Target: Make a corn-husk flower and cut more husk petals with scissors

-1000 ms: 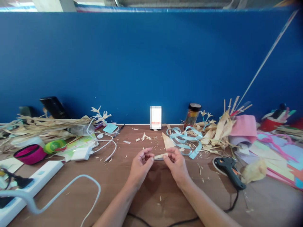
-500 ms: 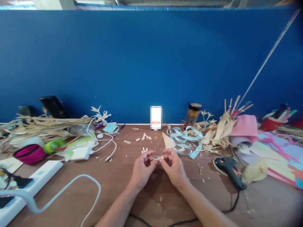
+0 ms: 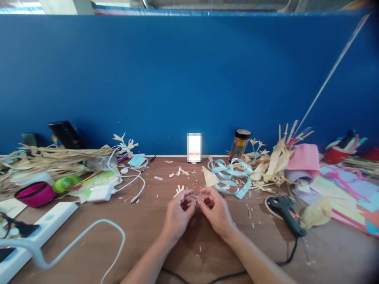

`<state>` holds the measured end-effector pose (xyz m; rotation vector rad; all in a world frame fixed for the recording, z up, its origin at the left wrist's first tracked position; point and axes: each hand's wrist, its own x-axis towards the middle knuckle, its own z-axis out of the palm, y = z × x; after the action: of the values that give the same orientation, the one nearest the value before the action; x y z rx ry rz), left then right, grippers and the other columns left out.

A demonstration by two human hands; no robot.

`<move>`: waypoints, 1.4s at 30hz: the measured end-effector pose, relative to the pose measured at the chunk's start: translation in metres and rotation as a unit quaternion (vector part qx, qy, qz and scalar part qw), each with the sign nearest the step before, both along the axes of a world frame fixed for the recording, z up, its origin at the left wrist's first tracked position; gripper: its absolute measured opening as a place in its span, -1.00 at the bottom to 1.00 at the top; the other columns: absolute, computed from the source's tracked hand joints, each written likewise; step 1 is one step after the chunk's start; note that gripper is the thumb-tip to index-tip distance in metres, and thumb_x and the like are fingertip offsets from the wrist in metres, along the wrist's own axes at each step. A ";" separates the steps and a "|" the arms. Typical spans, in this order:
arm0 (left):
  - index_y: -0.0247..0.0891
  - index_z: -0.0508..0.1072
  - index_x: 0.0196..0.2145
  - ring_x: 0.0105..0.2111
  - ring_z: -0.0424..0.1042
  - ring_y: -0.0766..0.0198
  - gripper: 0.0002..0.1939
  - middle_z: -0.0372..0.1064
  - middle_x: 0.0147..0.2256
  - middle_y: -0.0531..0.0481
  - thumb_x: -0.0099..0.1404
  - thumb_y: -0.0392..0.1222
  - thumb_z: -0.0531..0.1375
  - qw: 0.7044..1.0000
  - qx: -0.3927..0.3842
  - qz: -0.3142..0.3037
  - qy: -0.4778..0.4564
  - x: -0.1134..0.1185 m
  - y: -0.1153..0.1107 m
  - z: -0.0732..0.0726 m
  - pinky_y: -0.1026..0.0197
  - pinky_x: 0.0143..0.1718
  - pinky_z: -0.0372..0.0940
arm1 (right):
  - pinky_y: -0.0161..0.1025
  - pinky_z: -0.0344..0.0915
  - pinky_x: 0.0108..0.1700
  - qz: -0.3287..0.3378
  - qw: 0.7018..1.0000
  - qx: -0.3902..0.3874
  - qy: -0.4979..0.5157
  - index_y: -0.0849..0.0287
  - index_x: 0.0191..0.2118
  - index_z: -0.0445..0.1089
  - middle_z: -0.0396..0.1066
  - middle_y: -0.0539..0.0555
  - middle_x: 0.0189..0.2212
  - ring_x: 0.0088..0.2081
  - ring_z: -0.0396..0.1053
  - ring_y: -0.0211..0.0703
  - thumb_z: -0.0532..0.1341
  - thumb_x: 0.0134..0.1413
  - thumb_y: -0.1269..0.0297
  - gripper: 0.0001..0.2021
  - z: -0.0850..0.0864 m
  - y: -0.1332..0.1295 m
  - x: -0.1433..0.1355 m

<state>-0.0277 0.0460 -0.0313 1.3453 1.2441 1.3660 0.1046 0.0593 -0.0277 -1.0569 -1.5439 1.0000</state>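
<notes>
My left hand (image 3: 181,215) is closed in a pinch, thumb against fingers, over the middle of the brown table. Facing it, my right hand (image 3: 215,211) pinches too, the fingertips of both nearly meeting. Between them they hold a thin pale strip (image 3: 194,202), mostly hidden by the fingers; its exact kind is not clear. Just beyond the hands lie small pale cut scraps (image 3: 179,190). A pale triangular piece (image 3: 209,176) and a curled light-blue ribbon (image 3: 231,173) are past my right hand.
To the right are a glue gun (image 3: 286,215) with a black cord, dried husks (image 3: 275,163) and coloured paper (image 3: 340,197). On the left stand a white power strip (image 3: 56,221), a pink tape roll (image 3: 35,194) and looping white cables (image 3: 114,227). A blue partition (image 3: 166,79) closes the back.
The fingertips have shifted slightly around the thin pale strip, while both hands stay at the same place. The whole view has moved a little.
</notes>
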 end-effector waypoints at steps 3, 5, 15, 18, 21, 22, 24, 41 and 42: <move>-0.31 0.37 -0.18 -0.49 0.33 0.34 -0.65 0.37 -0.50 0.03 0.03 -0.19 0.18 1.000 -0.003 -0.002 -0.007 0.002 -0.001 0.000 0.33 -0.42 0.22 | -0.30 0.27 -0.38 -0.013 1.000 0.014 -0.025 0.11 -0.24 0.23 0.38 -0.02 -0.47 -0.46 0.34 -0.22 0.14 -0.09 0.35 -0.80 -0.001 0.000 -0.001; -0.31 0.38 -0.19 -0.51 0.32 0.36 -0.66 0.35 -0.52 0.05 0.03 -0.21 0.18 1.000 0.000 -0.003 -0.008 0.002 -0.001 0.000 0.35 -0.44 0.21 | -0.30 0.27 -0.39 -0.019 0.999 0.019 -0.033 0.11 -0.24 0.23 0.37 -0.02 -0.47 -0.47 0.34 -0.23 0.14 -0.10 0.36 -0.79 -0.002 0.000 -0.002; -0.33 0.38 -0.24 -0.43 0.41 0.25 -0.69 0.43 -0.44 -0.07 0.01 -0.21 0.20 1.000 -0.010 0.009 -0.002 -0.007 0.004 0.004 0.26 -0.36 0.28 | -0.36 0.21 -0.43 -0.001 0.999 -0.019 0.038 0.12 -0.22 0.15 0.33 -0.06 -0.51 -0.50 0.28 -0.28 0.16 -0.09 0.33 -0.74 -0.002 0.003 0.000; -0.32 0.40 -0.29 -0.41 0.42 0.26 -0.73 0.45 -0.43 -0.07 0.00 -0.20 0.20 0.997 -0.004 0.070 -0.010 -0.012 0.009 0.002 0.26 -0.34 0.28 | -0.36 0.20 -0.43 -0.020 0.998 -0.029 0.060 0.13 -0.22 0.13 0.32 -0.04 -0.49 -0.50 0.28 -0.29 0.16 -0.09 0.32 -0.74 -0.007 0.009 0.003; -0.33 0.42 -0.30 -0.38 0.41 0.26 -0.73 0.45 -0.39 -0.09 -0.01 -0.18 0.20 0.993 -0.005 0.113 -0.026 -0.014 0.011 0.000 0.25 -0.30 0.27 | -0.37 0.19 -0.47 -0.043 0.995 -0.036 0.080 0.14 -0.24 0.11 0.32 -0.04 -0.48 -0.50 0.27 -0.30 0.15 -0.08 0.31 -0.76 -0.009 0.013 0.007; -0.33 0.42 -0.28 -0.36 0.41 0.25 -0.71 0.45 -0.37 -0.10 0.00 -0.17 0.20 0.994 -0.009 0.102 -0.029 -0.013 0.011 0.000 0.24 -0.28 0.27 | -0.38 0.19 -0.47 -0.043 0.995 -0.035 0.079 0.14 -0.24 0.10 0.32 -0.03 -0.47 -0.50 0.27 -0.30 0.15 -0.08 0.31 -0.76 -0.009 0.014 0.008; -0.35 0.41 -0.23 -0.34 0.40 0.23 -0.67 0.44 -0.35 -0.12 0.02 -0.15 0.19 0.998 -0.021 0.050 -0.024 -0.010 0.009 0.001 0.24 -0.28 0.27 | -0.37 0.20 -0.45 -0.034 0.997 -0.026 0.064 0.14 -0.24 0.11 0.32 -0.03 -0.48 -0.49 0.27 -0.29 0.15 -0.08 0.32 -0.76 -0.009 0.013 0.008; -0.33 0.43 -0.51 -0.51 0.30 0.33 -0.80 0.37 -0.54 0.01 0.10 -0.14 0.12 0.997 -0.012 -0.030 0.072 -0.003 -0.002 0.011 0.35 -0.46 0.18 | -0.33 0.25 -0.37 0.018 1.000 -0.006 -0.001 0.13 -0.18 0.09 0.32 -0.04 -0.44 -0.44 0.33 -0.28 0.12 -0.05 0.36 -0.74 -0.007 0.001 -0.002; -0.33 0.42 -0.51 -0.52 0.29 0.33 -0.80 0.37 -0.55 0.01 0.10 -0.14 0.12 0.997 -0.013 -0.029 0.072 -0.003 -0.002 0.011 0.35 -0.47 0.17 | -0.33 0.25 -0.37 0.017 1.000 -0.003 -0.004 0.13 -0.18 0.09 0.33 -0.04 -0.45 -0.45 0.33 -0.28 0.12 -0.05 0.36 -0.73 -0.007 0.001 -0.002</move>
<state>-0.0305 0.0443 -0.0201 1.4713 1.3030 1.2271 0.1026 0.0600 -0.0344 -1.0427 -1.5706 1.0263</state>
